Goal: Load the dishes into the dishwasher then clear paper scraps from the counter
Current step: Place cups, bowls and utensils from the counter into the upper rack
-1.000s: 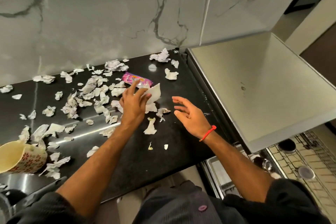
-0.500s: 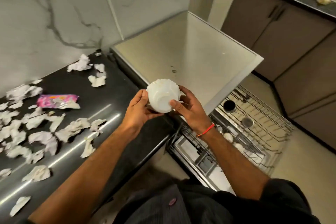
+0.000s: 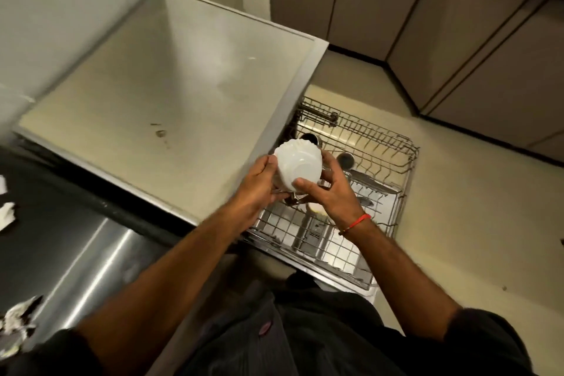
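Both hands held a white scalloped ceramic bowl (image 3: 298, 163) upside down above the pulled-out wire dishwasher rack (image 3: 378, 162): left hand (image 3: 258, 189) cupped its left side, right hand (image 3: 328, 189) w/ thumb on its near side. Torn white paper scraps (image 3: 6, 215) lay on the black desk (image 3: 55, 207), left edge.

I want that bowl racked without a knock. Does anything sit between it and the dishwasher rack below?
Both hands, left hand and right hand, hold the white bowl above the rack. Dark cups sit just beyond it.

White scalloped bowl (image 3: 298, 164); red wrist thread (image 3: 357, 221); grey wire rack (image 3: 381, 168); black counter (image 3: 55, 210).
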Demonstrator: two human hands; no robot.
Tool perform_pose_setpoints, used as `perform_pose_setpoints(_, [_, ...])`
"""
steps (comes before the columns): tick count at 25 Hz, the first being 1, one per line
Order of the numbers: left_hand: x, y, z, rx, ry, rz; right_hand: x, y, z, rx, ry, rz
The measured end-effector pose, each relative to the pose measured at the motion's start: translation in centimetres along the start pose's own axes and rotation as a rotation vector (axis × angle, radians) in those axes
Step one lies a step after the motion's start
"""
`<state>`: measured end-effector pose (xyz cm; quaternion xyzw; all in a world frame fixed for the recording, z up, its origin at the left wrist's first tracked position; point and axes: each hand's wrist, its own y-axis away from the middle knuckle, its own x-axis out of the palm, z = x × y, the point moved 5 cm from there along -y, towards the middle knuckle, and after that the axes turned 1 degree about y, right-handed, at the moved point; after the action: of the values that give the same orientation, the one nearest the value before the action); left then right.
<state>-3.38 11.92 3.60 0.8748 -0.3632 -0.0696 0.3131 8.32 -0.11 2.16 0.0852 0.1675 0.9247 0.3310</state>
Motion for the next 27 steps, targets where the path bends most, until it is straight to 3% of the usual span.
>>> perform_pose_setpoints(6, [7.1,-5.4,1.4,-0.128,-0.413,0.122,-12.1,-4.1,-3.4,0.072,0.073,-0.169])
perform_pose_setpoints(10, [10.0,-8.4,2.1,-0.164,-0.502,0.141,-20.2,-10.1,-6.7,0.113,0.235,-0.3])
perform_pose_setpoints(13, [11.4,-10.2,2.3,-0.165,-0.577,0.151,-24.3,-14.9,-10.8,0.256,0.35,-0.357])
perform_pose_setpoints(16, [12.3,-11.8,3.1,-0.176,-0.638,0.177,-26.4,-18.7,-15.2,0.463,0.422,-0.328])
perform_pose_setpoints(21, [12.5,-13.2,4.1,-0.162,-0.743,0.192,-26.6,-21.8,-19.0,0.59,0.569,-0.222])
perform_pose_setpoints(27, [12.4,-13.5,4.5,-0.172,-0.8,0.169,-26.4,-22.8,-19.2,0.598,0.55,-0.248])
